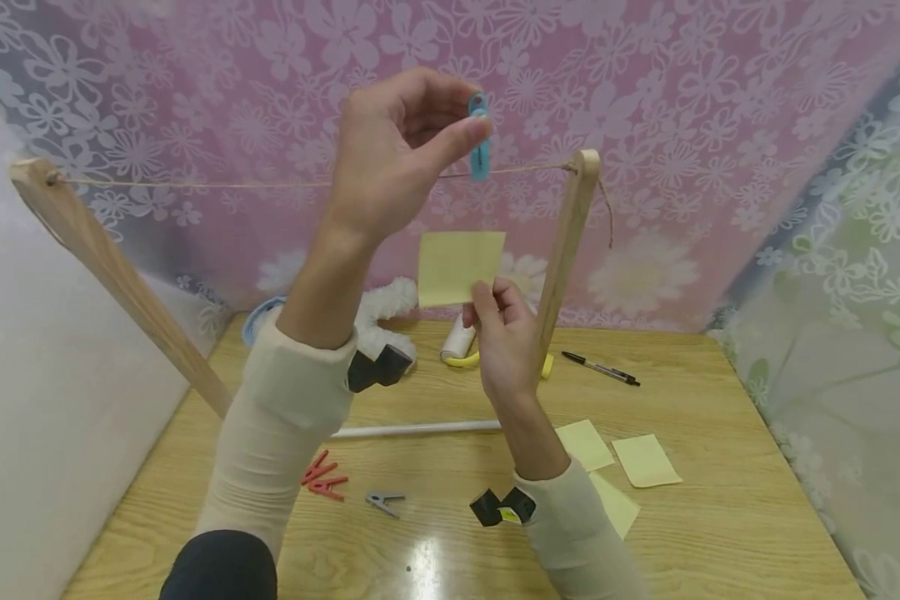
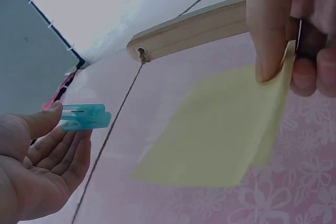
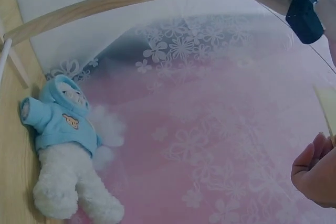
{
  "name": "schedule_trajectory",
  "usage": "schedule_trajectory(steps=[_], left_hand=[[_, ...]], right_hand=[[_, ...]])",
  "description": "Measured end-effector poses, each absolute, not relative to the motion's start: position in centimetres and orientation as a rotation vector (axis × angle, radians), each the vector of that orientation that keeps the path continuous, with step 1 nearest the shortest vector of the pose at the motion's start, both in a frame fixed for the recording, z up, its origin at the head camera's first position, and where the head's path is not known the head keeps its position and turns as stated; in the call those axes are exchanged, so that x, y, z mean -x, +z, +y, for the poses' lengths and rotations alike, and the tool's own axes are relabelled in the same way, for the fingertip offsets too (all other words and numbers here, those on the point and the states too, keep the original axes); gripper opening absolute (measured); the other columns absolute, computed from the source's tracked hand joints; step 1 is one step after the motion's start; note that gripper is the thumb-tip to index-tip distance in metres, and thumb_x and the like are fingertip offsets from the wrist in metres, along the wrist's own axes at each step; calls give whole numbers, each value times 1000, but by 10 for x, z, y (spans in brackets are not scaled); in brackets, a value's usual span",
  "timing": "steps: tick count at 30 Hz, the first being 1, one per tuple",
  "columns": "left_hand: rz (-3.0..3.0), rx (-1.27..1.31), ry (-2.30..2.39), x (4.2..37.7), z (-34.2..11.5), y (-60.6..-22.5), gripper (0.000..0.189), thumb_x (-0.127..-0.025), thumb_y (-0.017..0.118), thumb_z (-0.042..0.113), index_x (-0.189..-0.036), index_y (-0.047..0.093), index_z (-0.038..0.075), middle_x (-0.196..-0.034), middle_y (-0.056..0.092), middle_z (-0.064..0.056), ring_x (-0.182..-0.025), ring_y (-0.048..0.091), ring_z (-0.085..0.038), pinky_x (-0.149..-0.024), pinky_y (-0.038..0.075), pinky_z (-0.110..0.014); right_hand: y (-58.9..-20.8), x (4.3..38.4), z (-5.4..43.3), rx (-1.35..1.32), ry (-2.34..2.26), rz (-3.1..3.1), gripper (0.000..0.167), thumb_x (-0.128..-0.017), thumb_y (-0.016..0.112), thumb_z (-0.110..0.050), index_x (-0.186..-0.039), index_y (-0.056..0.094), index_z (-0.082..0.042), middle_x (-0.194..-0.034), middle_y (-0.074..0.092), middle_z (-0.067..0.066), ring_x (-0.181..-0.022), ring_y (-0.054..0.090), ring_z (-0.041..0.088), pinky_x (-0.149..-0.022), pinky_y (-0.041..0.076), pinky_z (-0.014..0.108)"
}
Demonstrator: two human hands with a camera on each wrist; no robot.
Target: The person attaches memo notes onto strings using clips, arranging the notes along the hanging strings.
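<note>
Between thumb and fingers, my left hand (image 1: 386,154) pinches a blue clothespin (image 1: 479,158), held at the twine (image 1: 528,170). The left wrist view shows the clothespin (image 2: 84,117) with its tip pointing toward the string. Lower down, my right hand (image 1: 508,342) pinches a yellow sticky note (image 1: 457,267) by its lower right corner, and the note's upper edge is below the twine. In the right wrist view only an edge of the note (image 3: 326,108) shows beside the right hand (image 3: 317,174).
Wooden posts (image 1: 120,275) (image 1: 567,242) carry the twine. Red clothespins (image 1: 324,479), a grey clothespin (image 1: 385,502), sticky notes (image 1: 645,461) and a pen (image 1: 600,367) lie on the table (image 1: 720,533). Behind are a lint roller (image 1: 458,337) and a plush toy (image 3: 68,150) in a blue hoodie.
</note>
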State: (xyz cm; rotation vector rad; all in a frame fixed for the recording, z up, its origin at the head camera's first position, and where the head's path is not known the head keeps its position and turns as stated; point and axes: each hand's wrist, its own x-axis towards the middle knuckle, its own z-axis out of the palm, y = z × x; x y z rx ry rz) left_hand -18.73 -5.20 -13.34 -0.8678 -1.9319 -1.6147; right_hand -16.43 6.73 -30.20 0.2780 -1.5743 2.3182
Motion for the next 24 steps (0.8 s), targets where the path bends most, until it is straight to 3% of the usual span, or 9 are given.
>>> schedule_trajectory(steps=[10,17,24], left_hand=[[-1875,833,-1662,186,-51,-130,18,-81,73,3,-94,66,-7,-88,70,-15,-76,67,-14,-77,54,-24],[-1921,788,-1619,189,-49,-133,16,-80,74,3,-90,66,-7,-86,70,-15,-69,65,-12,-69,52,-21],[-2007,767,-1574,191,-49,-137,14,-82,73,5,-91,67,-5,-88,71,-15,-68,65,-15,-63,50,-20]], right_hand=[[-291,176,60,-259,2143,-1526,7,-94,57,-10,-89,58,-6,-73,57,-4,-66,54,8,-66,48,19],[-283,177,61,-207,2143,-1463,7,-94,60,-16,-87,58,-12,-72,54,-4,-67,54,8,-69,49,20],[-276,178,60,-170,2239,-1359,8,-94,58,-16,-88,58,-11,-73,52,-3,-65,51,9,-70,48,20]])
